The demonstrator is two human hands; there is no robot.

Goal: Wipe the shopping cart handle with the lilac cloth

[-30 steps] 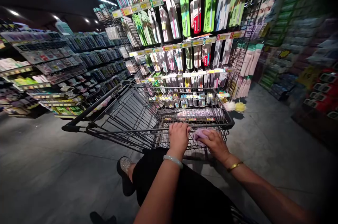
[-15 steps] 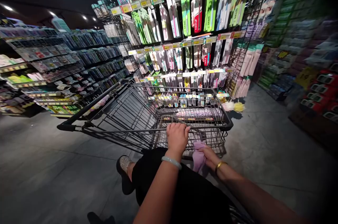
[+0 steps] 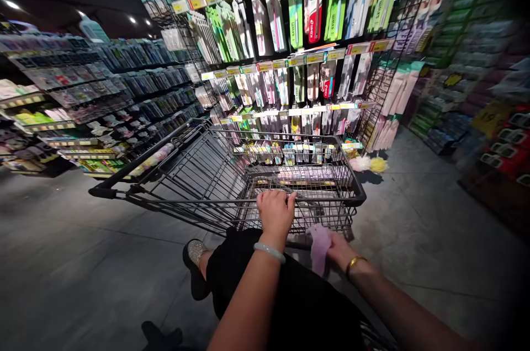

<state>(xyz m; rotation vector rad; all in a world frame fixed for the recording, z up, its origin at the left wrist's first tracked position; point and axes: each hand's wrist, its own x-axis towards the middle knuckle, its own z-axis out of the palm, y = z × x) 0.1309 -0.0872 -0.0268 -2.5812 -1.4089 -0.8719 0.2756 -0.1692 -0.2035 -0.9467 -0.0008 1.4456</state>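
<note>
My left hand [image 3: 275, 212], with a pale bangle at the wrist, is closed over the near side rail of a black wire shopping cart [image 3: 207, 203]. Lower right, outside the cart's side, my right hand [image 3: 340, 250] grips a light purple cloth [image 3: 321, 249], which hangs down in soft folds. Some of the right fingers are hidden behind the cloth. A gold bangle circles that wrist. Through the wires, the cart's basket and lower rack show.
Straight ahead stands a rack of packaged toothbrushes [image 3: 314, 9] with price labels. Yellow and pale bath puffs [image 3: 377, 164] hang low at its right end. Stocked shelves [image 3: 153, 75] line the left, and red packaged goods [image 3: 511, 141] stand at right. Grey floor [image 3: 418, 218] surrounds the cart.
The right hand and the purple cloth have moved slightly right and away from the cart's side. My left hand stays on the rail. The view has come a little closer to the rack.
</note>
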